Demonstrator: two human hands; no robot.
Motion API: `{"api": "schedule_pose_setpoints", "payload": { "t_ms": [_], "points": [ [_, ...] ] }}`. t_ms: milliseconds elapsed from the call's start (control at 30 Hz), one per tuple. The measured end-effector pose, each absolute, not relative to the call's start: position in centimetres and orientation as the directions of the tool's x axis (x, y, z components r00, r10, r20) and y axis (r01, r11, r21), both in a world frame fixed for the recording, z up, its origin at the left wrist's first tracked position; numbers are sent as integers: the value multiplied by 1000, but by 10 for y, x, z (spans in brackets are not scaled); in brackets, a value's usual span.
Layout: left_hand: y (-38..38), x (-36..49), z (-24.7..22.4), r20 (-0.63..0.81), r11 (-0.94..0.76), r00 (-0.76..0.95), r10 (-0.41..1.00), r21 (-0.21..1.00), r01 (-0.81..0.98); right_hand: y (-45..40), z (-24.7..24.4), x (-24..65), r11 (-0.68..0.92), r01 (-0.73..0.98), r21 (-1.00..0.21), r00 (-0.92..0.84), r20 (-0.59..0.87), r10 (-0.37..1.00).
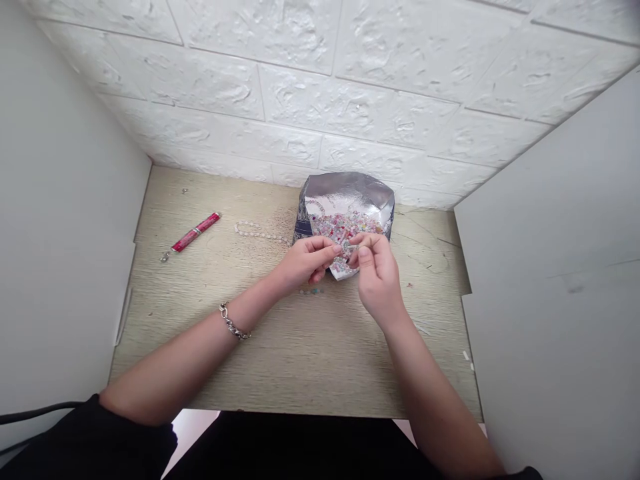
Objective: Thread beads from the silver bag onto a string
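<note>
A: Where do the beads lie from the fingers?

B: In the bag, spread over its silvery inside. Most lie just beyond the fingertips, away from the body, and some show beneath them

A: Any long axis?

B: None I'd name for loose beads; they fan wide across the bag and narrow towards its near lip

A: Which hand is nearer?

B: Neither clearly. The left hand comes in from the left, the right hand from the right, tips facing over the near beads with a small gap between

A: And the fingers?

B: Thumb and forefinger look together on each hand; anything pinched there is too fine to tell

A: Further out?

B: A pale strand left of the bag, its length running towards it, nearer the left hand. Well beyond that, a red tube lies slantwise on the table
</note>
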State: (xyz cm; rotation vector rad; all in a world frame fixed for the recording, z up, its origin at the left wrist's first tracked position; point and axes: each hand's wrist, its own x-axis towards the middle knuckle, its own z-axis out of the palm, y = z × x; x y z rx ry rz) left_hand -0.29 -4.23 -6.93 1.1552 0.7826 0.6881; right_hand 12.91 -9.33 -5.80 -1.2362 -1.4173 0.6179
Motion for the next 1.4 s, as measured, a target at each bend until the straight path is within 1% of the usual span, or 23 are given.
{"api": "schedule_pose_setpoints", "payload": {
  "t_ms": [33, 100, 133, 200, 267, 333, 433, 500, 567, 633, 667, 733, 767, 833, 900, 967, 1000, 1067, 1133, 1200, 1233, 1300, 1400],
  "points": [
    [-41, -3, -70, -186, 277, 566, 803, 958, -79, -93, -56, 130, 283, 171, -944, 163, 310, 937],
    [-40, -2, -70, -201, 297, 570, 797, 952, -78, -94, -51, 134, 215, -130, -968, 161, 194, 968],
    [-39, -3, -70, -207, 304, 568, 796, 949, -80, -94, -48, 136, 198, -225, -954, 163, 163, 973],
    [-38, -4, -68, -206, 312, 565, 799, 945, -95, -95, -43, 141, 230, -273, -934, 212, 175, 962],
    [-37, -7, -67, -191, 310, 566, 802, 943, -121, -98, -40, 144, 326, -111, -939, 295, 283, 913],
    [-36, -10, -65, -172, 300, 574, 801, 944, -135, -101, -40, 146, 369, 234, -900, 278, 425, 861],
    [-37, -14, -62, -144, 268, 603, 784, 956, -119, -104, -46, 143, 351, 675, -649, 19, 490, 871],
    [-37, -15, -61, -117, 229, 625, 772, 968, -102, -104, -50, 140, 361, 771, -524, -110, 448, 887],
    [-38, -15, -60, -94, 190, 640, 763, 978, -82, -104, -51, 139, 347, 758, -551, -105, 423, 900],
    [-38, -15, -61, -91, 171, 640, 763, 983, -64, -103, -49, 139, 321, 631, -706, 28, 435, 900],
    [-37, -14, -61, -95, 171, 634, 768, 984, -60, -102, -46, 141, 320, 509, -799, 115, 432, 895],
    [-36, -14, -62, -108, 177, 612, 784, 983, -54, -101, -39, 146, 332, 146, -932, 254, 360, 898],
    [-34, -15, -63, -114, 180, 597, 794, 982, -52, -100, -36, 149, 329, -66, -942, 282, 299, 912],
    [-31, -16, -64, -126, 186, 566, 815, 981, -50, -99, -29, 156, 265, -430, -863, 256, 165, 952],
    [-28, -17, -64, -129, 195, 538, 833, 979, -67, -99, -25, 160, 185, -577, -796, 202, 81, 976],
    [-26, -19, -64, -121, 204, 523, 844, 974, -103, -100, -26, 160, 174, -514, -840, 203, 78, 976],
    [-26, -19, -63, -115, 206, 519, 847, 971, -120, -101, -27, 157, 190, -401, -896, 223, 106, 969],
    [-26, -19, -62, -106, 207, 524, 845, 969, -138, -103, -34, 148, 214, -28, -976, 248, 201, 948],
    [-27, -19, -61, -105, 208, 543, 833, 969, -132, -104, -43, 139, 186, 392, -901, 181, 274, 945],
    [-29, -18, -61, -103, 205, 568, 817, 972, -118, -104, -50, 132, 181, 624, -760, 65, 282, 957],
    [-29, -18, -61, -101, 203, 575, 812, 972, -115, -103, -52, 131, 197, 651, -733, 27, 282, 959],
    [-30, -18, -61, -97, 199, 576, 812, 973, -117, -102, -52, 133, 223, 589, -777, 38, 302, 953],
    [-29, -19, -63, -102, 204, 569, 816, 972, -117, -101, -42, 142, 269, 237, -934, 178, 313, 933]
  ]
}}
